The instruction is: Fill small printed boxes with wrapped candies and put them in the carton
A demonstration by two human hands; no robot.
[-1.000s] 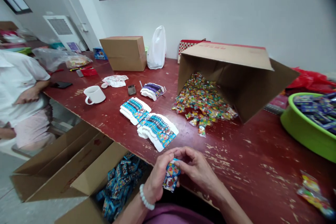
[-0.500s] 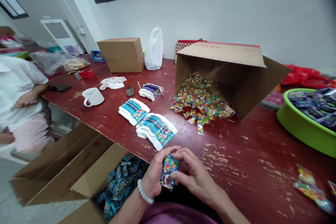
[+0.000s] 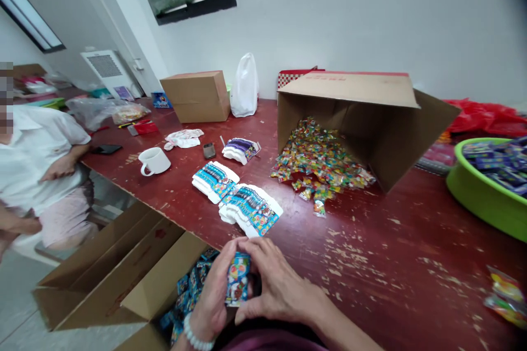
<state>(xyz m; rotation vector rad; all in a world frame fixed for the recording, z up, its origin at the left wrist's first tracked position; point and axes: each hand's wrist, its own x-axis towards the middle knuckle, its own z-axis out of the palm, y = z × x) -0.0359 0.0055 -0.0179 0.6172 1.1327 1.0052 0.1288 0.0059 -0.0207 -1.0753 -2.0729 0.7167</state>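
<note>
Both my hands grip one small blue cartoon-printed box (image 3: 237, 286) at the near edge of the red table (image 3: 370, 263). My left hand (image 3: 214, 296), with a white bead bracelet at the wrist, wraps the box from the left. Fingers of my right hand (image 3: 275, 288) close over its top and right side. Just beyond lie two fanned stacks of flat blue-and-white box blanks (image 3: 250, 210), and a smaller purple stack (image 3: 241, 149) farther back. Below the table edge an open carton (image 3: 135, 279) holds several finished blue boxes (image 3: 187, 290).
A tipped carton (image 3: 370, 120) spills small colourful candy packets (image 3: 321, 162) onto the table. A green basin (image 3: 481, 197) of dark blue boxes sits at right; loose packets (image 3: 504, 296) lie near it. A white mug (image 3: 154, 161), phone, closed carton (image 3: 197, 96) and white bag stand behind. A person in white (image 3: 37, 164) sits left.
My hands have carried the small blue box leftward and closer to me, off the table edge above the open carton, and turned it more upright. The view has tilted slightly.
</note>
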